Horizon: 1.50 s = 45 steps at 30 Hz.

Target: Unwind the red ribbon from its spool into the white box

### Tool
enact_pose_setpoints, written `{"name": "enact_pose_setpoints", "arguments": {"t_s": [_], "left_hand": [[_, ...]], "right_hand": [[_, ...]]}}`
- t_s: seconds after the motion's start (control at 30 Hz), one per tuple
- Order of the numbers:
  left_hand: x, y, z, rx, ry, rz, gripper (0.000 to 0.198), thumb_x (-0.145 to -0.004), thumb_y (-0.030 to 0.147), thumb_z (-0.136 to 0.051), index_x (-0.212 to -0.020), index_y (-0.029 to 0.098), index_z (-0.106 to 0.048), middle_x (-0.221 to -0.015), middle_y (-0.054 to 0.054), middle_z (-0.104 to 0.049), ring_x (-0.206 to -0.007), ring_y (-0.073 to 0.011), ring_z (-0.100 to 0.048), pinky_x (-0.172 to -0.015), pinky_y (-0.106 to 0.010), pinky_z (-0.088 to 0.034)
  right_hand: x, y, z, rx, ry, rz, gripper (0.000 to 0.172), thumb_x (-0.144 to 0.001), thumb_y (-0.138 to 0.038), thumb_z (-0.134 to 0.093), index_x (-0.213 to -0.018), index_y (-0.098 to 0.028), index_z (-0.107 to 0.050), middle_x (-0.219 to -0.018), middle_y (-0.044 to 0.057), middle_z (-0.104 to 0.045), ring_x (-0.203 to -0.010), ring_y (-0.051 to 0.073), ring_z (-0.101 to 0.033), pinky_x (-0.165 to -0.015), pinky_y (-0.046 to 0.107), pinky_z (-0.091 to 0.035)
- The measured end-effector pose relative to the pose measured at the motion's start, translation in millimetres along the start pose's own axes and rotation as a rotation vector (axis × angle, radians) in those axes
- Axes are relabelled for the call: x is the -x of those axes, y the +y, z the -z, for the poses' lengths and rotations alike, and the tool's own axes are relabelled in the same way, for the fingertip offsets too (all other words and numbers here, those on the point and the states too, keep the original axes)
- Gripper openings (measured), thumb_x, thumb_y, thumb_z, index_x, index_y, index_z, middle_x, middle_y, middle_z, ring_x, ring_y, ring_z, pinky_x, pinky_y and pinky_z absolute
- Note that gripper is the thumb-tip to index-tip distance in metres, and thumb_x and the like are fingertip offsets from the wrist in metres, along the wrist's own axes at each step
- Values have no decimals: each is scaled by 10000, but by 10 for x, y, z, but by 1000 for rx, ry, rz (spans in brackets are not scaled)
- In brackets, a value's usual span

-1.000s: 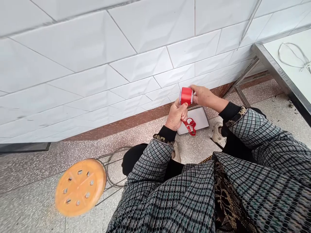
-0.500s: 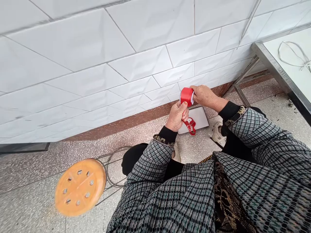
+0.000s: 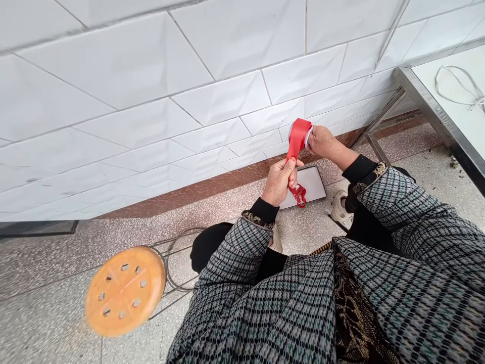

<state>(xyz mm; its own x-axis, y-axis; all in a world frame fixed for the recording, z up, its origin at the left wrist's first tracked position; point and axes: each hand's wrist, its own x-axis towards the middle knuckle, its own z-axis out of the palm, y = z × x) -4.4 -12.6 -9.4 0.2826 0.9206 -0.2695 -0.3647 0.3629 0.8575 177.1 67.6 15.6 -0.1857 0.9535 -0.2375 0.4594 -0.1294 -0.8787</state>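
My right hand (image 3: 321, 141) is closed on a spool of red ribbon (image 3: 300, 132), gripping it from its right side; the spool's white edge shows. A flat strip of ribbon runs down from the spool to my left hand (image 3: 281, 177), which pinches it between thumb and fingers. Below that hand dangles a looped, crumpled tail of red ribbon (image 3: 299, 196). Under it on the floor lies a shallow white tray or box with a dark rim (image 3: 313, 183).
An orange round stool (image 3: 125, 290) with holes and wire legs stands at my left. To the right is a metal-framed table (image 3: 450, 114) with a white cord (image 3: 458, 83) on it. A white tiled wall (image 3: 231, 106) rises in front of me.
The spool has moved up and to the right with my right hand, away from my left hand. A longer flat strip of ribbon now stretches between them.
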Motion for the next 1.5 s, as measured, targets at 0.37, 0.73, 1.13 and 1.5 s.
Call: {"name": "enact_pose_setpoints", "arguments": {"t_s": [0.37, 0.73, 1.13, 1.5], "left_hand": [[-68, -34, 114, -137, -17, -62, 575, -768, 696, -928, -707, 171, -703, -439, 87, -419, -353, -38, -343, -390, -203, -289], [-115, -11, 183, -15, -28, -76, 675, -659, 497, -1066, -1169, 249, -700, -497, 139, -508, -339, -42, -312, -356, -238, -210], [-97, 29, 151, 31, -100, -36, 665, -656, 656, -1024, -806, 227, -538, -443, 150, -405, -334, -29, -254, -325, -161, -231], [-66, 1, 81, -22, -40, -54, 607, -732, 711, -951, -766, 172, -673, -456, 112, -425, -353, -26, -310, -365, -179, -288]], "right_hand": [[228, -168, -92, -401, -425, -163, 487, -1140, -495, -584, -753, -222, -475, -541, -59, -405, -443, 59, -269, -415, 169, -259], [183, 2, -267, -579, -773, -289, 447, -1154, -490, -468, -788, -235, -440, -530, -108, -297, -427, 51, -118, -389, 143, -215], [276, -318, -52, 714, 54, 206, 192, -1041, -200, -589, -1125, -105, -734, -1047, 184, -815, -927, 281, -731, -785, 326, -453], [142, -215, -23, 685, 165, 41, 287, -1108, -191, -489, -1107, -72, -751, -998, 212, -818, -934, 310, -744, -768, 337, -459]]}}
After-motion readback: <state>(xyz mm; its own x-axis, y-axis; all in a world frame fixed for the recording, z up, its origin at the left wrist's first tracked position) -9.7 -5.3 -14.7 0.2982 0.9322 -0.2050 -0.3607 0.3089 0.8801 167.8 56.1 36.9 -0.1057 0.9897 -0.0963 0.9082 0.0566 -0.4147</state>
